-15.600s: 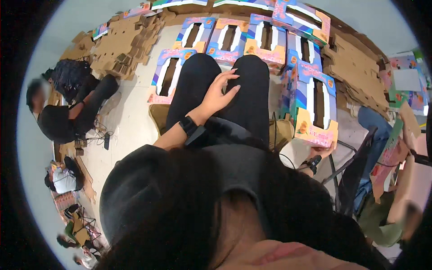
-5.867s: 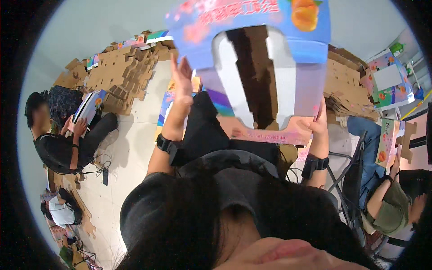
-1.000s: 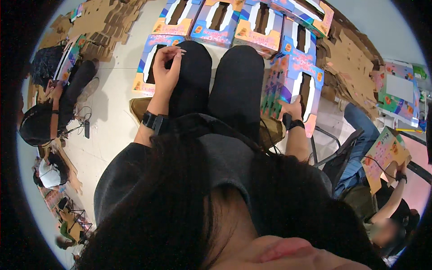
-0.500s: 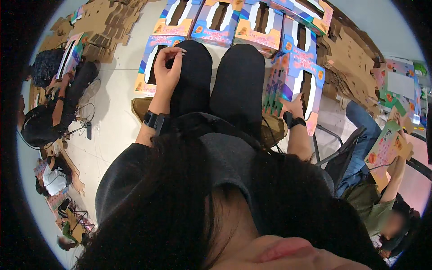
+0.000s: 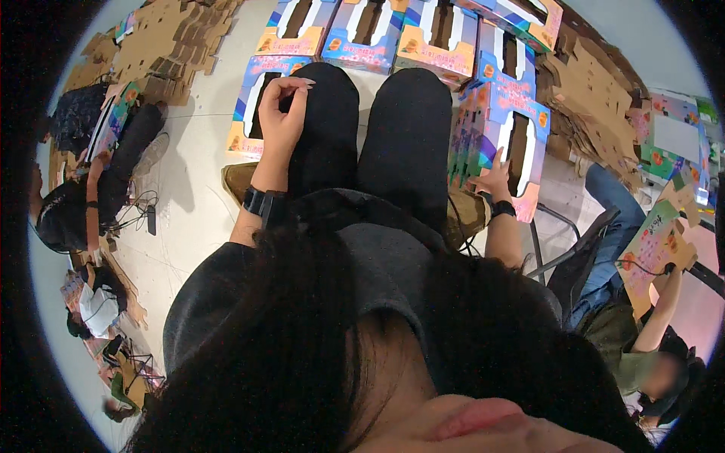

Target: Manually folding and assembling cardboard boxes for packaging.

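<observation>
My left hand (image 5: 283, 113) hovers at my left knee, its fingers curled round so that the tips come close to the thumb. Nothing shows between them. Beside it on the left lies a printed carton (image 5: 245, 124) in blue, purple and orange, with a dark slot in its top. My right hand (image 5: 495, 181) has its fingers spread against the near left side of another printed carton (image 5: 531, 170), at the front of the right-hand row. That carton has a white-edged opening with a dark inside. Whether the fingertips press on it is hard to tell.
Several matching cartons (image 5: 362, 57) stand in a row beyond my knees. Flattened brown cardboard (image 5: 596, 98) is piled at the right, and more cardboard (image 5: 177, 45) at the far left. A person (image 5: 642, 340) at the right holds a printed cardboard sheet (image 5: 653, 253). Another person (image 5: 72, 211) sits at the left.
My right hand has shifted slightly down along the carton, its fingers more spread. My left hand keeps its pose. The person at the right has moved a hand on the cardboard sheet.
</observation>
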